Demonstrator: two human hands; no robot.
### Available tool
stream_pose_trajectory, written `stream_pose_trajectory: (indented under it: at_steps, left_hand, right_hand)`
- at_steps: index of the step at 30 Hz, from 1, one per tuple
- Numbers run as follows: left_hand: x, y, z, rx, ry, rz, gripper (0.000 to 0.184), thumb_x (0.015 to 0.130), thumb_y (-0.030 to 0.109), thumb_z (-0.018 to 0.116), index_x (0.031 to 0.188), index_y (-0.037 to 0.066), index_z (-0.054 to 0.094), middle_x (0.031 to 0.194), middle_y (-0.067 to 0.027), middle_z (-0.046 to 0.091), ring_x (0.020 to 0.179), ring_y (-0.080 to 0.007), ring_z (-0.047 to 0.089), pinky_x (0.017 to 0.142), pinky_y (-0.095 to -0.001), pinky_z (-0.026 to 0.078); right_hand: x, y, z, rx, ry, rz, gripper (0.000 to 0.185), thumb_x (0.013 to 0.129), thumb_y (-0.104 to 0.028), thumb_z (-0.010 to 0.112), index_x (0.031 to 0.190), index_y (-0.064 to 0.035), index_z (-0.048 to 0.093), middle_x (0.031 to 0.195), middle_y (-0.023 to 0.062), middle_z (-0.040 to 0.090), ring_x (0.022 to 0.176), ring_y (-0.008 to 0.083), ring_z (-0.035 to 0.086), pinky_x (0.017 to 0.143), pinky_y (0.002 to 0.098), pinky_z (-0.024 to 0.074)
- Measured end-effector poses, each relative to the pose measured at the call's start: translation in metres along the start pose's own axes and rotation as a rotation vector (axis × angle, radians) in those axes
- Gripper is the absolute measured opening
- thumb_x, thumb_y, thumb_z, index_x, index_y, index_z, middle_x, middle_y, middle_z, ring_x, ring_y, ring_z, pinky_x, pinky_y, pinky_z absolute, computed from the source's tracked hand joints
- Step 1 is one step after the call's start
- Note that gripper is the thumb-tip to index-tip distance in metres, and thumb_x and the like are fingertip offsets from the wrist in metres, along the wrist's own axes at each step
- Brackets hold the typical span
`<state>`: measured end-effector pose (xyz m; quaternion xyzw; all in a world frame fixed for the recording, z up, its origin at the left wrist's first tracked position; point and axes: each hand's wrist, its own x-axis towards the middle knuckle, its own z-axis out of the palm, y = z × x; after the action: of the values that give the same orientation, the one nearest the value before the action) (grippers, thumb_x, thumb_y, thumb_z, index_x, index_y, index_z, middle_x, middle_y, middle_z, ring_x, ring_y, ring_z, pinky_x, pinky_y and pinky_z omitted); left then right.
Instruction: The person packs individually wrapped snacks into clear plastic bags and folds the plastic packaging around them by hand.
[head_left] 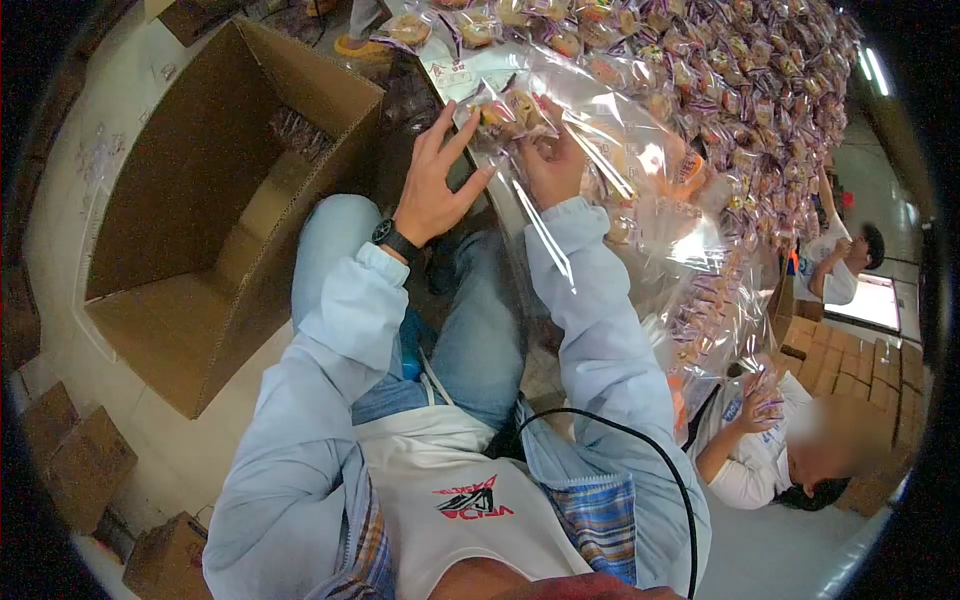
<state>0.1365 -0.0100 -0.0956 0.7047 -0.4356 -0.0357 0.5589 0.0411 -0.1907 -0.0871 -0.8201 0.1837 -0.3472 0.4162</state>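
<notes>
Several small wrapped pastries (508, 112) lie at the near edge of the table, inside or against a large clear plastic bag (645, 150); which of the two I cannot tell. My left hand (437, 180) is beside them on the left, its fingers spread and the fingertips close to the wrappers. On their right, my right hand (553, 160) has its fingers bent around the edge of the pastries and the clear plastic. Parts of its fingers are hidden by the glare of the film.
A large open cardboard box (170, 220) stands left of my legs, with some wrapped packs inside. Wrapped pastries (740, 80) cover the table. On the right, a co-worker (750, 430) holds packs; another person (835, 260) is farther back. Stacked cartons (860, 370) stand behind.
</notes>
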Motion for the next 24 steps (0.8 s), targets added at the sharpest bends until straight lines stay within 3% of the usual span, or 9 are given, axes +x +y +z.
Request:
stream_pose_trajectory:
  at_steps: [1,3,6,8,11,14,19,22,24]
  left_hand:
    - [-0.001,-0.003,0.001,0.017,-0.012,0.015,0.07,0.089,0.028,0.074,0.152,0.013,0.047,0.161,-0.0182,0.034,0.139,-0.0381,0.041,0.117,-0.0461,0.032]
    - [-0.001,-0.004,0.001,0.035,-0.023,0.028,0.07,0.089,0.028,0.074,0.152,0.013,0.047,0.16,-0.0181,0.035,0.139,-0.0381,0.041,0.117,-0.0459,0.032]
    - [0.001,-0.001,0.002,0.017,-0.024,0.026,0.072,0.089,0.028,0.074,0.153,0.013,0.046,0.16,-0.0179,0.036,0.138,-0.0379,0.042,0.117,-0.0455,0.032]
    - [0.002,-0.003,0.002,-0.005,-0.017,0.014,0.073,0.089,0.028,0.074,0.154,0.013,0.045,0.16,-0.018,0.036,0.138,-0.0379,0.042,0.117,-0.0454,0.031]
    - [-0.001,0.001,0.003,-0.036,-0.012,-0.034,0.074,0.09,0.028,0.074,0.153,0.005,0.043,0.157,-0.02,0.04,0.137,-0.0372,0.044,0.117,-0.0436,0.032]
    - [-0.004,0.003,0.007,-0.047,-0.003,-0.044,0.075,0.091,0.03,0.073,0.152,0.0,0.041,0.155,-0.0214,0.043,0.137,-0.0368,0.045,0.116,-0.0428,0.033]
    - [-0.005,0.0,0.013,0.021,-0.002,-0.013,0.076,0.092,0.033,0.072,0.153,0.0,0.04,0.154,-0.022,0.045,0.137,-0.0355,0.046,0.115,-0.0424,0.034]
    - [-0.005,0.0,0.015,-0.014,0.01,-0.037,0.068,0.094,0.031,0.071,0.149,0.0,0.045,0.147,-0.0212,0.051,0.134,-0.0349,0.047,0.116,-0.0422,0.033]
    - [-0.004,0.001,0.013,-0.009,0.035,-0.061,0.061,0.093,0.029,0.071,0.143,0.0,0.051,0.14,-0.0204,0.054,0.129,-0.0355,0.049,0.111,-0.0429,0.037]
  right_hand:
    - [0.001,-0.011,-0.002,-0.026,-0.025,0.109,0.071,0.081,0.002,0.072,0.147,-0.0086,0.05,0.131,0.0117,0.061,0.117,0.0207,0.061,0.095,0.0326,0.0534]
    - [0.011,-0.006,0.005,-0.296,-0.048,-0.194,0.075,0.082,0.0,0.073,0.15,-0.008,0.045,0.132,0.0134,0.061,0.115,0.0215,0.063,0.091,0.0323,0.0547]
    - [0.017,0.007,0.016,-0.384,-0.045,-0.414,0.074,0.09,-0.003,0.064,0.156,-0.0044,0.032,0.135,0.0259,0.058,0.114,0.0381,0.064,0.094,0.0422,0.0536]
    - [0.008,-0.021,0.008,-0.088,-0.151,-0.15,0.081,0.086,-0.001,0.062,0.158,-0.0024,0.026,0.137,0.0291,0.056,0.116,0.0456,0.06,0.099,0.048,0.0484]
    - [0.003,-0.002,0.0,-0.368,-0.081,-0.295,0.088,0.082,0.002,0.063,0.159,-0.0007,0.02,0.138,0.0296,0.055,0.118,0.0464,0.059,0.099,0.0491,0.0475]
    - [-0.002,-0.01,-0.013,-0.322,-0.195,-0.038,0.087,0.083,0.002,0.063,0.159,0.001,0.02,0.138,0.0296,0.054,0.12,0.0459,0.058,0.101,0.0457,0.0479]
    - [-0.003,-0.015,0.009,0.046,-0.045,0.093,0.062,0.086,-0.013,0.077,0.14,-0.0049,0.049,0.134,0.0237,0.055,0.114,0.0375,0.063,0.095,0.0432,0.0519]
    - [0.005,-0.03,0.008,-0.183,-0.005,-0.185,0.063,0.085,-0.016,0.079,0.141,-0.0067,0.05,0.135,0.0236,0.055,0.112,0.0382,0.064,0.095,0.0438,0.0522]
    - [0.003,-0.007,0.017,-0.296,-0.008,-0.169,0.069,0.084,-0.02,0.08,0.145,-0.0092,0.048,0.126,0.0223,0.061,0.111,0.0391,0.064,0.094,0.0447,0.0524]
